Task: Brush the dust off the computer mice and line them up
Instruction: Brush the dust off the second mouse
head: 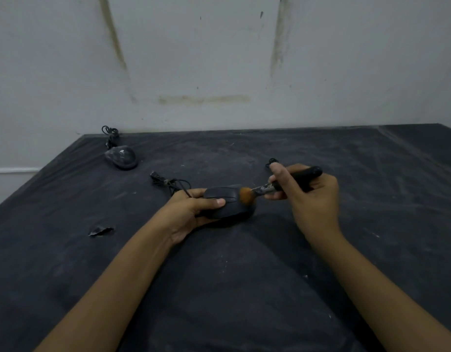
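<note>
Black plastic against a black, dust-streaked cloth (244,275) makes this fiddly to follow. The mouse (227,209) lies cradled in the left hand (191,212), fingers curled under its body and the thumb laid across the top. It is about midway between the left and right edges of the tabletop, and I can't tell whether it rests on the cloth or hangs just above it. The right hand (313,199) pinches the brush (266,188) around its metal collar and dark handle, the orange-brown bristles pressed onto the mouse's right end. The first risk, I'd say, is the cable (173,184), which trails from the left hand in a loose tangle on the cloth. If the mouse is turned to reach its underside, that cord could snag under the wrist or drag through the grime. The cloth is the other worry: it is so chalky that a cleaned mouse set down on it may pick dust straight up again. A hard stroke might also twist the mouse in those fingers. The mouse itself is a plain wired one, matte, low and rounded, and I can't make out how much dust is left on it. A second mouse (121,157) waits near the far left corner, greyed over, its cord bundled behind it.
</note>
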